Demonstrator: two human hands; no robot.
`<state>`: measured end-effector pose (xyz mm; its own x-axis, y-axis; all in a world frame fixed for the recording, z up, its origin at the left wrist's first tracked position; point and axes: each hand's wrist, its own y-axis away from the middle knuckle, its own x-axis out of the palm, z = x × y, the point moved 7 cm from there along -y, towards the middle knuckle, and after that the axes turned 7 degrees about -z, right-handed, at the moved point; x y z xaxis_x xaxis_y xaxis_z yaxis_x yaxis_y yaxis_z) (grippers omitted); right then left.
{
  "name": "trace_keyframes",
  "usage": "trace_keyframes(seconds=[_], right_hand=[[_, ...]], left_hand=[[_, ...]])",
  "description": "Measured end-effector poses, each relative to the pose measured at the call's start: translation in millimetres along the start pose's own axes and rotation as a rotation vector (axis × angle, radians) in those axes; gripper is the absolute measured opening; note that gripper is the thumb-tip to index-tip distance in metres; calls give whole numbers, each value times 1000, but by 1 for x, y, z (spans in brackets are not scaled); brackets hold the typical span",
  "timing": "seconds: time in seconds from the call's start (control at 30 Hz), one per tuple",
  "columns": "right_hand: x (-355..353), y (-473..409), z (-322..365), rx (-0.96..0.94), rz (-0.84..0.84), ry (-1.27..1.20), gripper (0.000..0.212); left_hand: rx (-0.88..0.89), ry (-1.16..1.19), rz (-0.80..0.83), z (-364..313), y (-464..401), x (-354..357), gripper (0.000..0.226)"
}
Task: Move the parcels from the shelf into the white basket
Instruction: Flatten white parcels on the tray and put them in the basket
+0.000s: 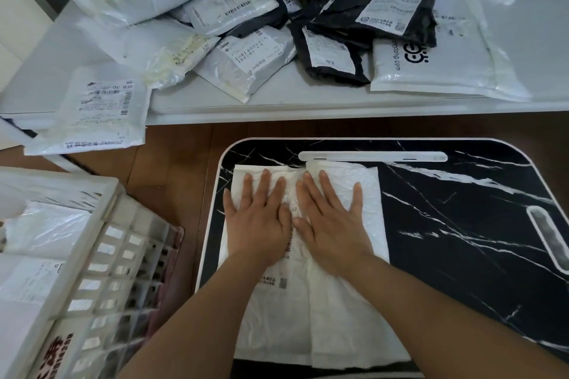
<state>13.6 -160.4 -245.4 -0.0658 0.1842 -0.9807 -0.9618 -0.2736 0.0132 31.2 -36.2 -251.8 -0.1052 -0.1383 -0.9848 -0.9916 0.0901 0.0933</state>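
Both hands' fingers (265,184) flat atop parcel (332,301)

A black marble-patterned table (462,224) with a white rim stands on the wooden floor (172,163), and one white parcel (308,301) lies flat on its left part. Beyond it, a white shelf (308,104) carries a loose heap of white, grey and black parcels (308,24), some overlapping and one hanging over its left front edge. A white basket (101,255) sits on the floor left of the table.
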Motion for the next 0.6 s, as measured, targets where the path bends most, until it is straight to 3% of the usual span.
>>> trace_keyframes(seconds=[0.27, 0.3, 0.37, 0.47, 0.53, 0.6], right_hand=[[-26, 52, -13, -31, 145, -60, 115], [-30, 62, -17, -3, 142, -79, 111], [-42, 76, -34, 79, 88, -56, 82], [-61, 85, -57, 228, -82, -13, 41], [-61, 89, -67, 359, -114, -6, 41], [-51, 90, -66, 412, -52, 19, 52]], left_hand=[[-269, -129, 210, 11, 40, -17, 65], [-286, -181, 235, 8, 43, -24, 66], [-276, -278, 285, -1, 52, -38, 61], [-128, -311, 355, -18, 68, -49, 37], [-96, -243, 354, -26, 81, -49, 27], [-39, -175, 170, -37, 84, -60, 22]])
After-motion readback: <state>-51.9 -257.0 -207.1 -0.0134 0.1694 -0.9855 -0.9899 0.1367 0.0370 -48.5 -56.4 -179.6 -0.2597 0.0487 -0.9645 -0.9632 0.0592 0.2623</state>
